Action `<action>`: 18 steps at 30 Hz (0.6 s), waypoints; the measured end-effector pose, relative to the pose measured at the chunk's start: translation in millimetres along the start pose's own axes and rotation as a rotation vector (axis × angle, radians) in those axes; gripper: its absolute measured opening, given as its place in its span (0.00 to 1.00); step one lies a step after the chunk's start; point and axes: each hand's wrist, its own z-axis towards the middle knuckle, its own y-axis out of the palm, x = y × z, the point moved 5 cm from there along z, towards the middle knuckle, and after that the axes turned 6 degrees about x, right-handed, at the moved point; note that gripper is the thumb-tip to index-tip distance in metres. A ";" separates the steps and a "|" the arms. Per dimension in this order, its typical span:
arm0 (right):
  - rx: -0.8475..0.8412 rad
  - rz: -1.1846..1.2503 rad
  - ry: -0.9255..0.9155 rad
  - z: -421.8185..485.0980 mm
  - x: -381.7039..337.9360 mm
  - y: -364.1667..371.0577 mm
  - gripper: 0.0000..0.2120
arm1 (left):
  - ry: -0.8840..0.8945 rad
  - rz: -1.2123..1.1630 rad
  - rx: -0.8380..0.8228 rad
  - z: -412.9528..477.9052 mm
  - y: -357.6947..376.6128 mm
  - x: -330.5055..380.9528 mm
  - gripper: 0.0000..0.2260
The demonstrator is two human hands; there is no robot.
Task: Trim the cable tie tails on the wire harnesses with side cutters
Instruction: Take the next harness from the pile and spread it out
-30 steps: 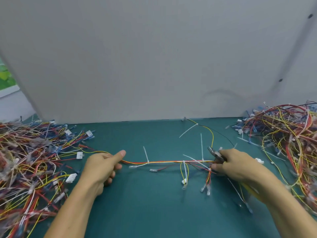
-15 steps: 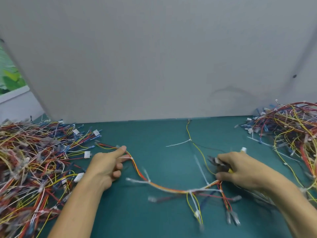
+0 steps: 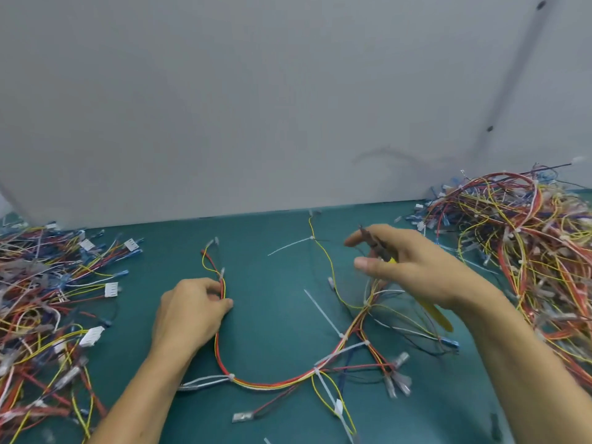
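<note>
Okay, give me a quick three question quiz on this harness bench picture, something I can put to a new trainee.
1. True or false: the left hand grips the harness by its wires.
2. Where are the side cutters? A: in a tool tray. B: held in the right hand. C: hanging on a wall hook.
3. Fill in: the cutters' handles are ___ in colour.
Key: 1 true; 2 B; 3 yellow.
</note>
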 end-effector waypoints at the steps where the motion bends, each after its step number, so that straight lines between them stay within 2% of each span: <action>1: 0.075 0.008 0.028 -0.6 1.0 -13.8 0.09 | 0.006 0.004 0.000 0.3 -0.4 0.3 0.04; 3: 0.155 -0.112 0.123 -2.3 12.0 -34.5 0.05 | 0.031 -0.006 -0.005 1.4 -0.2 1.3 0.04; 7: -0.088 -0.527 0.331 -8.1 41.0 -26.9 0.08 | 0.136 -0.210 -0.104 0.8 3.2 7.9 0.10; 10: -0.143 -0.564 0.373 -9.3 53.4 -8.2 0.09 | 0.075 -0.366 -0.115 4.9 0.4 1.9 0.15; 14: -0.130 -0.556 0.405 -6.8 61.5 -3.2 0.11 | 0.000 -0.123 -0.032 13.5 -3.0 -16.1 0.08; 18: -0.168 -0.604 0.413 -5.7 65.1 -3.0 0.11 | -0.060 -0.114 -0.002 17.1 -7.0 -22.0 0.08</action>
